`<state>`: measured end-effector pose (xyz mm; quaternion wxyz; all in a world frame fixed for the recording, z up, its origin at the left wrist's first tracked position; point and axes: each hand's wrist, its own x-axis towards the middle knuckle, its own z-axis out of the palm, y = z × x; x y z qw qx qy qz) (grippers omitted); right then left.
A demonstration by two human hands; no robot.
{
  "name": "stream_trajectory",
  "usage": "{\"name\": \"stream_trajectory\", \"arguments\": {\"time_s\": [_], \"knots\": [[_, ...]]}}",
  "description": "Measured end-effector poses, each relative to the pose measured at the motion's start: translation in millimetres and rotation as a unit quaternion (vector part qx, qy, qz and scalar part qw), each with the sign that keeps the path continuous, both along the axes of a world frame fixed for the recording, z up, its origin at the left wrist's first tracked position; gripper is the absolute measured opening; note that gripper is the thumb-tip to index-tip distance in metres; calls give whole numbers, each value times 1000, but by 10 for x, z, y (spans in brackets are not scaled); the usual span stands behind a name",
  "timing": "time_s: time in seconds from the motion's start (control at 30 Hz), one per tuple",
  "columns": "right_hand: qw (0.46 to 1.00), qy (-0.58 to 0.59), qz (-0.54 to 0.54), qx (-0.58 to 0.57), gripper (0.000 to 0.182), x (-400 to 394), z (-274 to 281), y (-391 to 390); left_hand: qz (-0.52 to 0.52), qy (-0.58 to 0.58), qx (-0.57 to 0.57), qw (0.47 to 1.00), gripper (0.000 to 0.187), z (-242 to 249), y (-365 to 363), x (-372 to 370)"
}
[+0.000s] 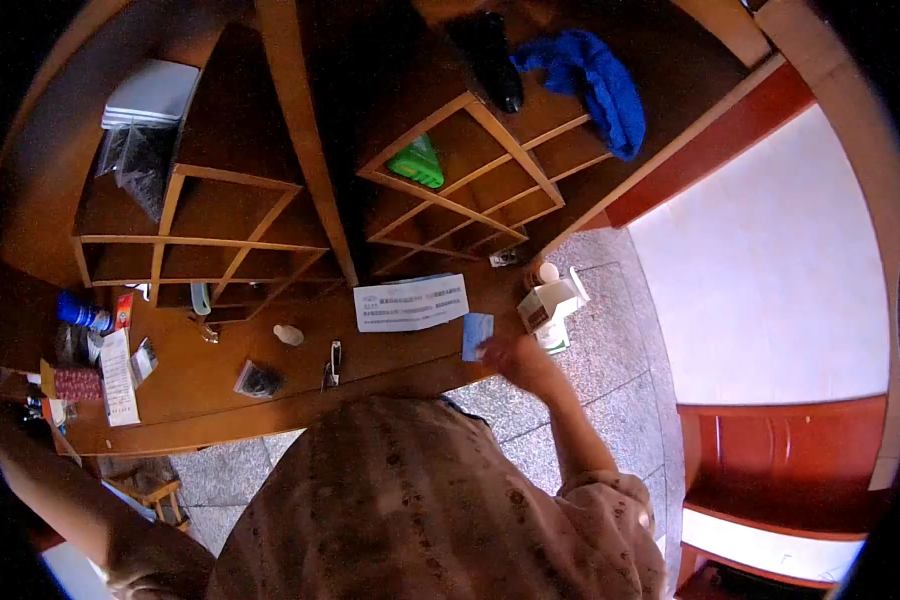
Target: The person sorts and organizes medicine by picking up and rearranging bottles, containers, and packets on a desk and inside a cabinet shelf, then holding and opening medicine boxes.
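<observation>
My right hand (515, 358) is at the right end of the wooden desk, its fingertips closed on the lower right corner of a small light-blue card (477, 334). Left of the card lies a creased sheet of printed paper (410, 304). My left arm reaches to the far left edge, where my left hand (18, 425) is in deep shadow and its fingers cannot be made out. Near it are a dark-red patterned box (76, 383), a long white printed slip (120, 378) and a blue-capped container (82, 313).
On the desk (210, 415) lie a nail clipper (336, 362), a small plastic bag with dark contents (258, 379) and a pale lump (288, 335). Wooden cubbies hold a green object (417, 162). A blue cloth (610, 95) rests above. White boxes (555, 303) stand at the right.
</observation>
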<state>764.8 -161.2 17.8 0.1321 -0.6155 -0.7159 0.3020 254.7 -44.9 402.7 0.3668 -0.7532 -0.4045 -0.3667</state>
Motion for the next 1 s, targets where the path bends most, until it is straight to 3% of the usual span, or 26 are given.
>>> {"name": "stream_trajectory", "arguments": {"time_s": [0.1,0.17,0.2,0.27,0.33,0.37,0.47,0.6,0.73,0.8,0.87,0.93,1.0], "knots": [[993,-88,-5,-84,20,-293,-12,-158,-21,-52,-77,995,28,-581,-537,-51],[986,-49,-143,-64,27,-358,-82,-181,-23,-108,-152,982,31,-991,-770,-117],[986,-50,-143,-64,27,-382,-126,-192,-21,-137,-181,974,33,-1196,-853,-116],[974,-111,-174,93,44,-428,-228,-191,-12,-208,-219,953,31,-1529,-930,-92],[967,-138,-199,82,50,-449,-329,-149,33,-225,-241,944,27,-1678,-950,41],[957,-166,-227,68,56,-443,-376,-125,31,-297,-249,921,25,-1810,-961,46],[935,-216,-280,13,58,-409,-535,-25,45,-341,-315,884,25,-2125,-1055,-134],[927,-210,-310,9,53,-428,-590,-8,43,-360,-320,875,25,-2214,-1143,-137],[934,-200,-291,-46,51,-425,-494,-15,21,-372,-334,866,25,-2290,-1165,-152],[937,-185,-290,-65,52,-444,-488,-59,69,-354,-355,862,26,-2368,-1145,-247],[949,-177,-253,63,58,-488,-530,-109,86,-318,-354,875,27,-2435,-1102,-312],[951,-189,-239,43,68,-519,-512,-130,40,-351,-364,862,26,-2424,-1068,-276],[954,-198,-153,162,74,-510,-535,-151,52,-334,-376,862,25,-2462,-1009,-368]]}}
